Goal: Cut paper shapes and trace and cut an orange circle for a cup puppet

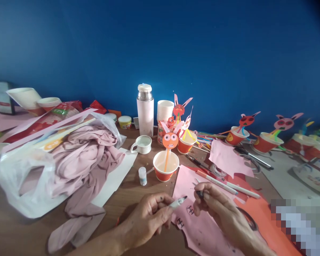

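My left hand [149,218] is closed round a white marker pen [178,202] whose black tip points right. My right hand [220,208] pinches the small dark pen cap [200,194] just to the right of that tip. Both hands hover over a pink paper sheet [202,231] with small black marks drawn on it. An orange paper cup [165,166] with an orange straw and a round face cut-out stands just beyond the hands.
A small glue bottle [142,176], a white mug [142,144], a thermos [145,111] and stacked cups [165,111] stand behind. Pink cloth [85,160] and a plastic bag [24,177] lie left. Finished cup puppets [237,133] line the wall at right; pens [218,181] lie nearby.
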A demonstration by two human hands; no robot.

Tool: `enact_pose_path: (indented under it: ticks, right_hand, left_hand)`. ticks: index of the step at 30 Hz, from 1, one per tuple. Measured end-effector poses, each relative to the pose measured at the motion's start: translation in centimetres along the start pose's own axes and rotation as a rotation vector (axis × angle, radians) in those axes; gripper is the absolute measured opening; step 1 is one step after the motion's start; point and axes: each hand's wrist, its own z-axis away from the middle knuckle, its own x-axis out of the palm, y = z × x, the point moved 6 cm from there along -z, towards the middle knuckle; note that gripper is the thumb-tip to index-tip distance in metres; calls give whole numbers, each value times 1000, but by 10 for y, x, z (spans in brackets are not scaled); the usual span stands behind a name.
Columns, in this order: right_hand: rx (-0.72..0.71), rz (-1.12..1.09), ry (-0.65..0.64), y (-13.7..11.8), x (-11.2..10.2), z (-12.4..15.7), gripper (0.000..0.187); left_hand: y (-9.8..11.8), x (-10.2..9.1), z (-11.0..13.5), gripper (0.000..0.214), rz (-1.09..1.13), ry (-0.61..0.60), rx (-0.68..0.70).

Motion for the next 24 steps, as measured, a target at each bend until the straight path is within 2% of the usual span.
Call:
enact_pose_path:
  ticks: [5, 12, 17, 20, 24]
  right_hand:
    - [-21, -25, 31, -10, 4, -3, 15]
    - [36, 230, 225, 1, -16, 0, 33]
    - [8, 58, 167, -1, -8, -2, 20]
    - [14, -65, 155, -5, -4, -3, 20]
    - [42, -105, 165, -6, -2, -3, 23]
  left_hand:
    - [0, 1, 0, 53, -7, -12, -23]
    - [0, 3, 2, 50, 9, -45, -27]
    - [-4, 6, 1, 52, 15, -59, -40]
    - [-4, 7, 0, 54, 15, -66, -53]
    - [-5, 9, 0, 57, 16, -68, -60]
